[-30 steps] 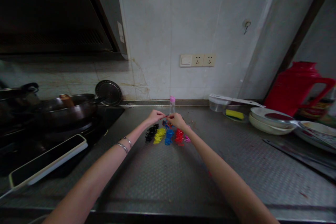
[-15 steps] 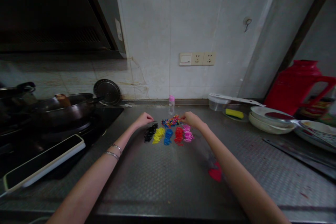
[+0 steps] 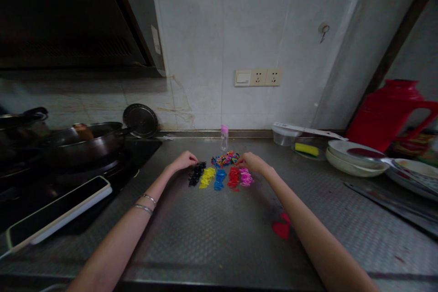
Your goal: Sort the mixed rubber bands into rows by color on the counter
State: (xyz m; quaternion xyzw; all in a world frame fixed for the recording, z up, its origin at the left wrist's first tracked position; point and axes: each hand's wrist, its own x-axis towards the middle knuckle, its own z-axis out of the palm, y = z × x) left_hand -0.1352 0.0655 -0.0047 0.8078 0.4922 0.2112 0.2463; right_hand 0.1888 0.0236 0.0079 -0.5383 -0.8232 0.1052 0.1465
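Small bands lie on the steel counter in separate piles: black (image 3: pixel 196 174), yellow (image 3: pixel 207 177), blue (image 3: pixel 219 179), red (image 3: pixel 233 178) and pink (image 3: pixel 245 177). Behind them is a mixed-colour pile (image 3: pixel 225 159). My left hand (image 3: pixel 185 160) is closed at the upper left edge of the black pile; whatever its fingertips hold is too small to name. My right hand (image 3: pixel 251 162) is closed above the red and pink piles, by the right end of the mixed pile, its fingertip contents also too small to make out.
A clear bottle with a pink cap (image 3: pixel 224 138) stands behind the mixed pile. A phone (image 3: pixel 59 212) and a pan (image 3: pixel 89 143) are on the left. Bowls (image 3: pixel 356 162), a yellow sponge (image 3: pixel 306 149) and a red jug (image 3: pixel 386 112) are on the right. A red heart-shaped item (image 3: pixel 281 229) lies near my right forearm.
My left hand has moved slightly left and down, to the black pile's edge. My right hand has drawn back a little to the right from the mixed pile.
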